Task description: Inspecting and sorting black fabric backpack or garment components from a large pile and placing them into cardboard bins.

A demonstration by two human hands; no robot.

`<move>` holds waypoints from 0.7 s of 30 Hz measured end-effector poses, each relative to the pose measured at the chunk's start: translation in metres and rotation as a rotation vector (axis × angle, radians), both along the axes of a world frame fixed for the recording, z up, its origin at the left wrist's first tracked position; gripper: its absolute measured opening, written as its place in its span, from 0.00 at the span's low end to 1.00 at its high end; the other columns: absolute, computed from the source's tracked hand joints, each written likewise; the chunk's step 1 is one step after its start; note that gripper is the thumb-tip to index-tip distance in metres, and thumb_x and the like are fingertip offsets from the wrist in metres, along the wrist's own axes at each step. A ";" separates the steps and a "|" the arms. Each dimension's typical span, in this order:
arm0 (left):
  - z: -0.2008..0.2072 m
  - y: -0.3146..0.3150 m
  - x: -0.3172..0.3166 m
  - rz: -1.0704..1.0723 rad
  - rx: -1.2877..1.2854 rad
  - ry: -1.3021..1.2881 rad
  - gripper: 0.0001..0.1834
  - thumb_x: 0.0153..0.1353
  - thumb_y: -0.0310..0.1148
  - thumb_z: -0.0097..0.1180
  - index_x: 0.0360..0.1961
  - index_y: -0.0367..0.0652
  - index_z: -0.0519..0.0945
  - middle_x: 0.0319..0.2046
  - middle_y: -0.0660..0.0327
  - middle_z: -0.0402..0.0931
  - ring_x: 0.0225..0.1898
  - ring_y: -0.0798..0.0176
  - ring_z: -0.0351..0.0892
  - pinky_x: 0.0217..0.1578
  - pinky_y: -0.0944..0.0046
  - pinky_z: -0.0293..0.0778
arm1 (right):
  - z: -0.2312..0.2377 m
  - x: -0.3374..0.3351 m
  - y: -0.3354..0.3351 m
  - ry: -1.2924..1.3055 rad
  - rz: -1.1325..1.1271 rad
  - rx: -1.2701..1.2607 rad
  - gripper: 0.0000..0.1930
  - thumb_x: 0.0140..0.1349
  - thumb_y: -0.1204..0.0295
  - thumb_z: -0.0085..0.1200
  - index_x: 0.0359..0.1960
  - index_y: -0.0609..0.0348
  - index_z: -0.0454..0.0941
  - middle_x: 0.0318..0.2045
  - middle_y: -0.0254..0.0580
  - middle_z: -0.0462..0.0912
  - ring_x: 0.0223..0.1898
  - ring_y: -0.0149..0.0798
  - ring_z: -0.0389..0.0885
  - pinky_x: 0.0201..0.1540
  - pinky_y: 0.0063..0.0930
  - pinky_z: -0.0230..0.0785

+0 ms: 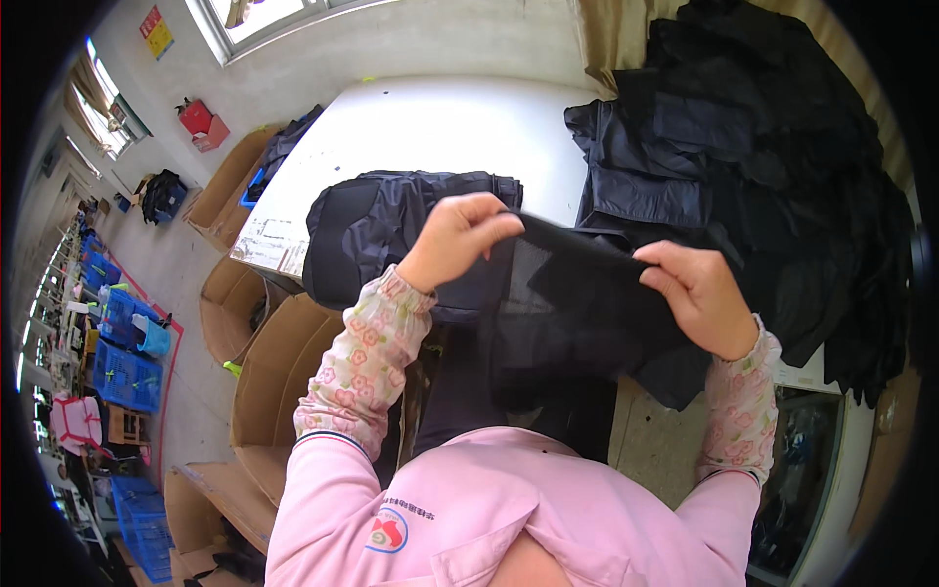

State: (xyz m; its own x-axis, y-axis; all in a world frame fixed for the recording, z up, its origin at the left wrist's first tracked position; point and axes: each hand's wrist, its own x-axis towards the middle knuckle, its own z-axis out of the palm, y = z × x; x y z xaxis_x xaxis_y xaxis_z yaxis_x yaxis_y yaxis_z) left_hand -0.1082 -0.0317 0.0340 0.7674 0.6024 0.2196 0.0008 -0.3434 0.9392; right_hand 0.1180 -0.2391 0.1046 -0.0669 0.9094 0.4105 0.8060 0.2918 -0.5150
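Note:
Between my hands a black fabric piece [577,333] is stretched by its upper edge and hangs down in front of me, partly see-through and blurred near the bottom. My left hand [460,238] pinches one end of that edge between thumb and fingers. At the other end, my right hand [696,292] grips the edge the same way. Just beyond my left hand, a stack of black fabric pieces [357,235] lies at the near edge of the white table [440,122]. A large heap of black fabric pieces [763,176] covers the right side and droops over the edge.
Open cardboard boxes [284,372] stand on the floor to my left, close to the table. Farther left are blue plastic crates [127,377] along a red floor line. A red box [202,124] hangs on the wall. A curtain [611,39] hangs behind the table.

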 end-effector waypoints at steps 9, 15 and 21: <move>-0.141 -0.038 -0.042 -0.636 -0.707 0.315 0.23 0.54 0.25 0.65 0.52 0.40 0.75 0.48 0.59 0.77 0.55 0.58 0.74 0.56 0.55 0.70 | 0.049 0.037 0.013 0.778 -0.098 0.165 0.11 0.65 0.72 0.54 0.44 0.65 0.80 0.36 0.29 0.81 0.38 0.21 0.76 0.44 0.14 0.67; -0.188 -0.114 0.019 -0.603 -1.283 -0.536 0.27 0.63 0.35 0.58 0.61 0.37 0.66 0.56 0.54 0.71 0.58 0.52 0.71 0.61 0.51 0.65 | 0.059 0.016 0.025 1.045 0.061 0.221 0.13 0.66 0.70 0.53 0.48 0.64 0.79 0.40 0.32 0.82 0.42 0.23 0.78 0.48 0.15 0.67; -0.098 -0.104 0.054 -0.347 -1.471 -0.400 0.27 0.67 0.49 0.46 0.58 0.38 0.71 0.59 0.54 0.70 0.59 0.55 0.71 0.62 0.54 0.64 | -0.009 0.012 0.055 0.635 -0.160 0.232 0.11 0.66 0.70 0.52 0.44 0.63 0.77 0.39 0.39 0.83 0.40 0.30 0.81 0.43 0.21 0.69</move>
